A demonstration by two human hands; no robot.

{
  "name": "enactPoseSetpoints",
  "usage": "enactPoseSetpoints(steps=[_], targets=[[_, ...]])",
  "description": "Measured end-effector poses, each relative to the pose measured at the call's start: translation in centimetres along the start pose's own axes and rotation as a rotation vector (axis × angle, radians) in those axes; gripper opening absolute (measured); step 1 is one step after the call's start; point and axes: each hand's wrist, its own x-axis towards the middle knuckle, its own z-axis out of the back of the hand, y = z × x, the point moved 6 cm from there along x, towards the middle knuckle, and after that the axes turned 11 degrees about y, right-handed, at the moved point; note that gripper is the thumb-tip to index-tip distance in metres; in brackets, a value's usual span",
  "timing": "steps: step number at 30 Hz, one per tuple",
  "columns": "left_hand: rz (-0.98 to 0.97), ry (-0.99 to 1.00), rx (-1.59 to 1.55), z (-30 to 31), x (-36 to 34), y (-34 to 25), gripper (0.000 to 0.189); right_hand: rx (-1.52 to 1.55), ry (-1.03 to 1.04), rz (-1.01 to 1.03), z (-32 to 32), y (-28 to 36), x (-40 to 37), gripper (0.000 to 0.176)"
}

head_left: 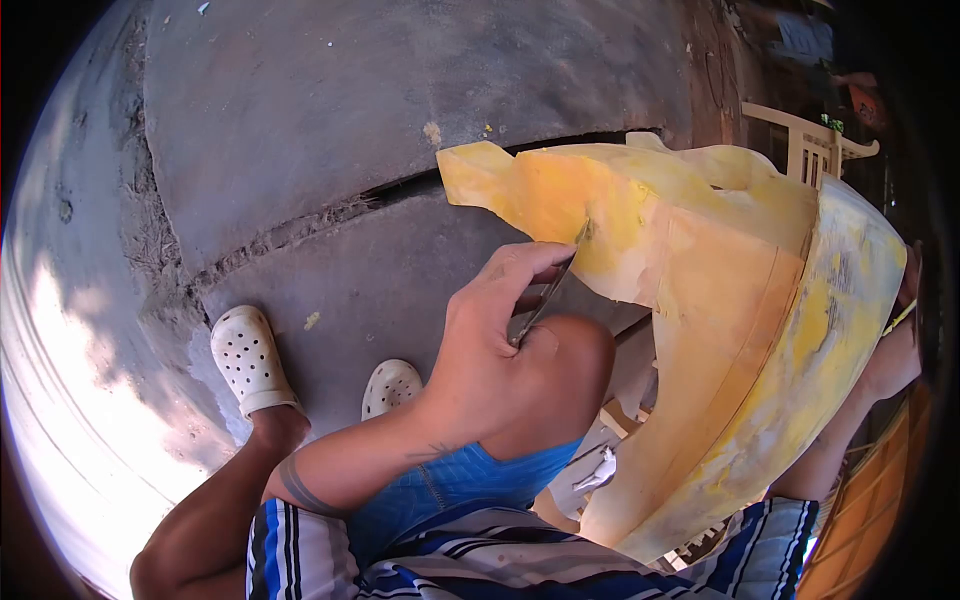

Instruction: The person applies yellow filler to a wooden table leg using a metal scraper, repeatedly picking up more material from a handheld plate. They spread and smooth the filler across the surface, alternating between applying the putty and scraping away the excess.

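A large curved shell (735, 270), patchy yellow and beige with seams along its panels, stands at my right side and reaches across in front of my knee. My left hand (500, 300) is closed in a pinch around a slim dark tool (548, 295) with a narrow blade-like end. That end meets the yellow-smeared part of the shell, near its projecting flap. My right hand (905, 285) is at the shell's far right edge, in shade, its fingers mostly hidden. A thin yellow strip (900, 318) crosses near that wrist.
Cracked concrete slabs (300, 130) make up the floor, with a long dark gap running under the shell. My feet wear white perforated clogs (245, 352). A cream plastic chair (800, 140) stands behind the shell, and orange panelling (870, 490) borders the lower right.
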Motion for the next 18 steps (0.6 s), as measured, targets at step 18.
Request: enactPoseSetpoints(steps=[18], targets=[[-0.403, -0.182, 0.026, -1.9, 1.0, -20.7, 0.058, 1.841, 0.223, -0.126, -6.5, 1.7, 0.3, 0.029]])
